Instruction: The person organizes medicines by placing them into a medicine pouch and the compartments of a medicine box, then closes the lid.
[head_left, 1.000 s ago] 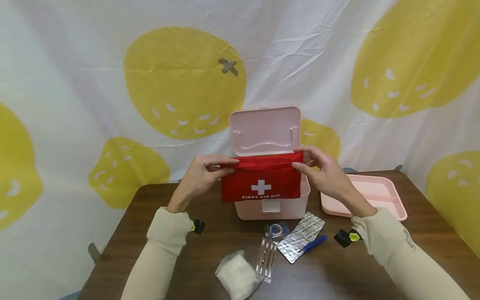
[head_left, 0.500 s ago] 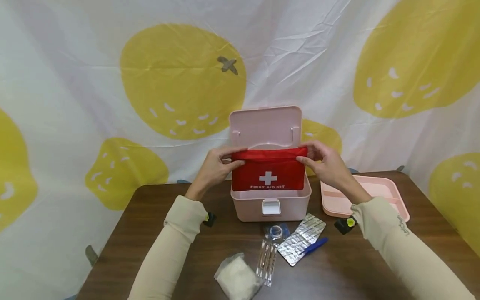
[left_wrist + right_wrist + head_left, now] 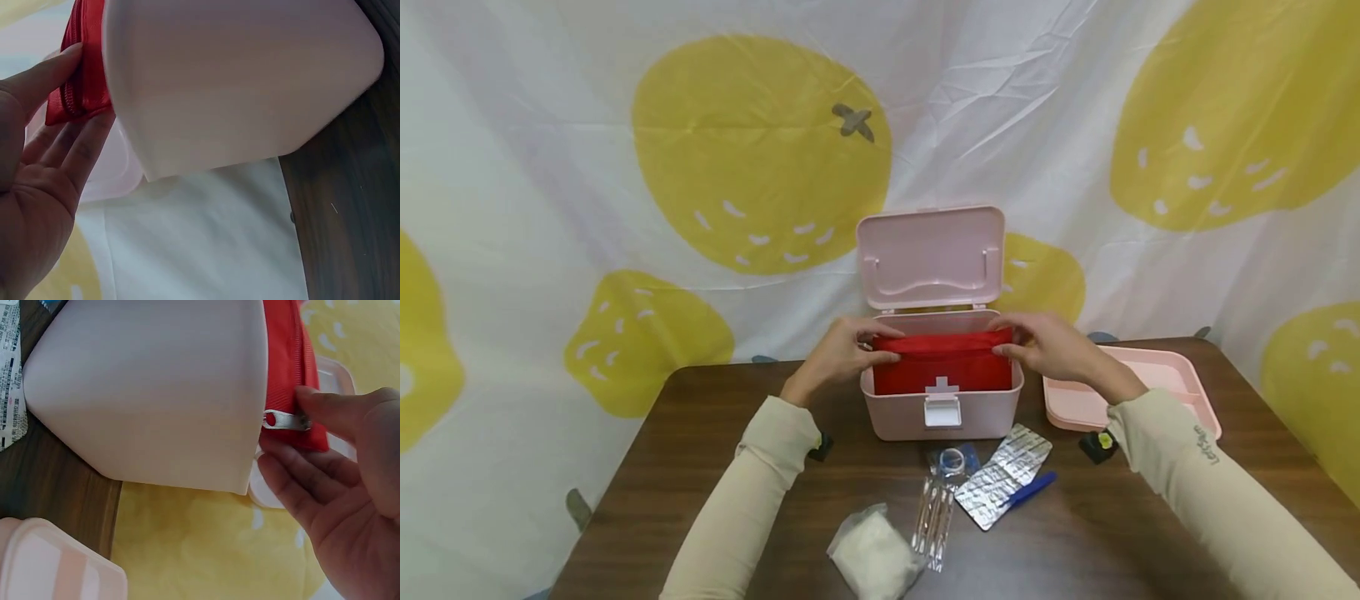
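Note:
A red zippered first aid pouch (image 3: 955, 362) stands upright, partly inside the pink box (image 3: 902, 417), its lower part hidden by the box's front wall. My left hand (image 3: 842, 354) pinches the pouch's top left corner between thumb and fingers. At the top right corner my right hand (image 3: 1048, 348) pinches it the same way. The right wrist view shows a metal zipper pull (image 3: 286, 420) beside my right thumb. Behind the pouch, the box's lid (image 3: 931, 254) is raised, and its white latch (image 3: 942, 412) hangs at the front.
A pink divided tray (image 3: 1172, 362) lies right of the box. In front are a ring-shaped roll in a packet (image 3: 952, 462), a foil blister pack (image 3: 1000, 479), a blue slim tool (image 3: 1032, 489), wrapped swabs (image 3: 932, 521) and a bagged white pad (image 3: 876, 554). A fruit-print cloth (image 3: 760, 158) hangs behind.
Both hands have carried the red pouch from in front of the box to over its opening, then lowered it in. Its printed words are now hidden behind the front wall.

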Tool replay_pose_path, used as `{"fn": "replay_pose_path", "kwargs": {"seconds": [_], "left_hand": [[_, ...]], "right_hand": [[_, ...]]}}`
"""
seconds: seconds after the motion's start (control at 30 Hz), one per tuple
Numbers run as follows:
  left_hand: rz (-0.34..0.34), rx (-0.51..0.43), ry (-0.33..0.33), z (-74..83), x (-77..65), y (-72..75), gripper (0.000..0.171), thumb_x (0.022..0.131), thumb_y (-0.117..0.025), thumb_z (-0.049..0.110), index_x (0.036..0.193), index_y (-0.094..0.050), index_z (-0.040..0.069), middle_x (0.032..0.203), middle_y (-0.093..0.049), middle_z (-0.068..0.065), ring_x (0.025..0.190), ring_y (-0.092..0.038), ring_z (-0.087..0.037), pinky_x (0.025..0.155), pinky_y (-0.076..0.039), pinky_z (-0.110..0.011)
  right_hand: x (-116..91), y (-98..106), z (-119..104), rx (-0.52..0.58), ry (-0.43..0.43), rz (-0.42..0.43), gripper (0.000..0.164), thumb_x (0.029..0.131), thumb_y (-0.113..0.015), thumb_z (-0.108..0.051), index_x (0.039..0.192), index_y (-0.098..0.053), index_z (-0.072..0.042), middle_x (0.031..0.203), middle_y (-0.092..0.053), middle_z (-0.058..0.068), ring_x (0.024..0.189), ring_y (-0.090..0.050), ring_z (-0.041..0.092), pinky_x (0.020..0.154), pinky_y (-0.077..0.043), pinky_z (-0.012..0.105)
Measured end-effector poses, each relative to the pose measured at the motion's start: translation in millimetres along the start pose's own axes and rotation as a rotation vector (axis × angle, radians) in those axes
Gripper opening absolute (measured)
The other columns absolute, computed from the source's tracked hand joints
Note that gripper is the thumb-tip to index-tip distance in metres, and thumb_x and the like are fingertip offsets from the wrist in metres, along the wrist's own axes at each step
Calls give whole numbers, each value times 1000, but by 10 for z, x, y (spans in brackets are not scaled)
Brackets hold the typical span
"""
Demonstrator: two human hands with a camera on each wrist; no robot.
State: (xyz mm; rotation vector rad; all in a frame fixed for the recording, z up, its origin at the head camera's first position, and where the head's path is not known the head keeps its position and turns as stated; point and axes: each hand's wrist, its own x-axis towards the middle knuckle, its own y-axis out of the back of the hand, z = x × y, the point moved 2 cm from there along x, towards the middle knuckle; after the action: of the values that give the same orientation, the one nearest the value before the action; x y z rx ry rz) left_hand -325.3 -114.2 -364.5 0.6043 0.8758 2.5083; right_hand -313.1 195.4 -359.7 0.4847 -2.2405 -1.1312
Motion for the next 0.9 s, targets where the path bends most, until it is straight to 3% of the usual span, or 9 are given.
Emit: {"fn": "replay_pose_path", "kwargs": {"seconds": [0.13, 0.3, 0.47, 0.67, 0.9], "left_hand": [[-58, 24, 1, -20, -3, -29, 28, 83, -81, 13, 110, -77, 9, 104, -73, -4, 87, -67, -15, 77, -56, -27], [-118, 117, -39, -29, 2, -64, 28, 81, -82, 12, 108, -77, 7, 104, -74, -6, 88, -68, -15, 80, -56, -27], [-166, 272, -76, -8, 20, -109, 27, 81, -82, 15, 107, -77, 8, 102, -75, -4, 92, -67, -17, 83, -54, -28], [-204, 356, -76, 30, 41, -141, 24, 82, -82, 14, 104, -77, 7, 100, -75, -4, 90, -66, -17, 82, -53, -28], [-211, 505, -141, 74, 57, -195, 20, 83, -80, 15, 102, -76, 8, 97, -74, -3, 89, -66, -18, 83, -53, -30]], "right_hand": [[20, -55, -45, -90, 83, -42, 19, 84, -75, -3, 102, -70, -3, 87, -69, 1, 74, -62, 14, 70, -55, 34], [35, -143, -85, -197, 149, -64, 15, 80, -75, 2, 92, -69, -4, 84, -67, 3, 75, -63, 18, 72, -55, 39], [33, -199, -113, -243, 129, -102, 15, 80, -74, 4, 87, -66, -7, 79, -63, 0, 68, -60, 15, 66, -52, 34], [48, -221, -147, -348, 111, -127, 14, 82, -73, -1, 84, -63, -11, 75, -62, -4, 71, -61, 18, 74, -40, 40], [95, -248, -170, -356, 139, -146, 11, 82, -70, 4, 86, -64, -5, 76, -57, 3, 65, -55, 19, 63, -48, 35]]}}
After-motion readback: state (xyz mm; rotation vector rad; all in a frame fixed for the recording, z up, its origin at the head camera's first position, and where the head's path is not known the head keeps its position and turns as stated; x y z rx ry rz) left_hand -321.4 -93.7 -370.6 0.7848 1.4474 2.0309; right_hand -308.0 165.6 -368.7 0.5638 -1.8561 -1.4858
